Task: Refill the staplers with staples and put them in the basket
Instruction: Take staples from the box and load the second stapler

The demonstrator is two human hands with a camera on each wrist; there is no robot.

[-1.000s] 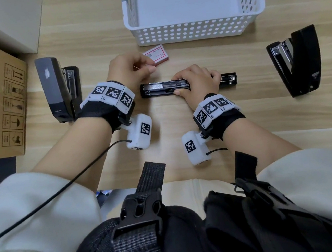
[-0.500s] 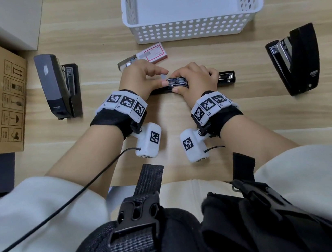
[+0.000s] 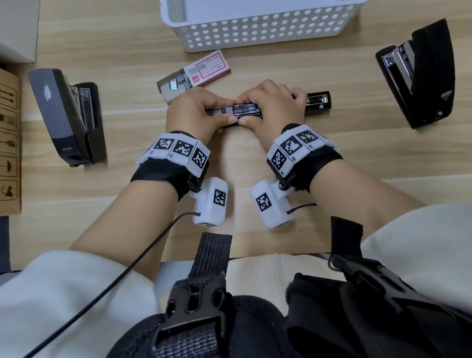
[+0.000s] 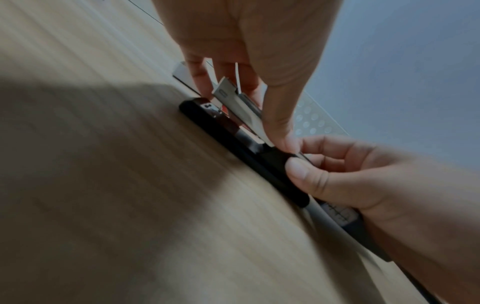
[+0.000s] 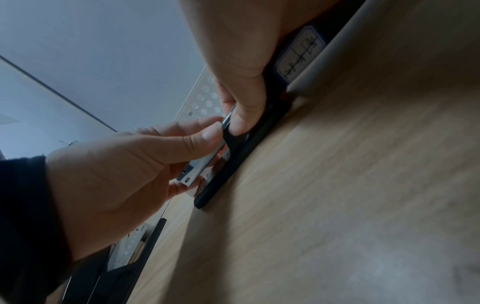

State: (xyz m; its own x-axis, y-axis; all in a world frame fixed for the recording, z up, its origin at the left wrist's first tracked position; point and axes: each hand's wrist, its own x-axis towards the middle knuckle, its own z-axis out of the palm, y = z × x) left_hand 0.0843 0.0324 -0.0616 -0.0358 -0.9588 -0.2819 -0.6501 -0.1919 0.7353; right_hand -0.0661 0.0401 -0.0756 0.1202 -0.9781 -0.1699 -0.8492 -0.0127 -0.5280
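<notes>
I have the flat-opened stapler (image 3: 316, 102) lying lengthwise on the table (image 3: 118, 43), just near of the staple box (image 3: 195, 73), with the white basket (image 3: 268, 30) farther back. My right hand (image 3: 274, 106) is curled over its middle, thumb on the near edge, pinning it to the wood. My left hand (image 3: 193, 113) pinches the metal magazine rail at the left end; the wrist views show thumb and forefinger closed on that rail. I cannot tell whether a staple strip is between those fingers or already in the channel.

Step in hand, as I judge it: seating staples in the magazine.

- Keep the right hand pressing straight down so the body does not skid sideways.
- Feed the strip legs-down, level with the channel; a tilted strip will likely jam or break apart.
- Keep fingertips off the spring pusher's path before releasing it.
- Close the top only once the strip lies flush.

Two more staplers wait open: the grey stapler (image 3: 66, 116) at left, the black stapler (image 3: 420, 74) at right. The basket holds none yet.
</notes>
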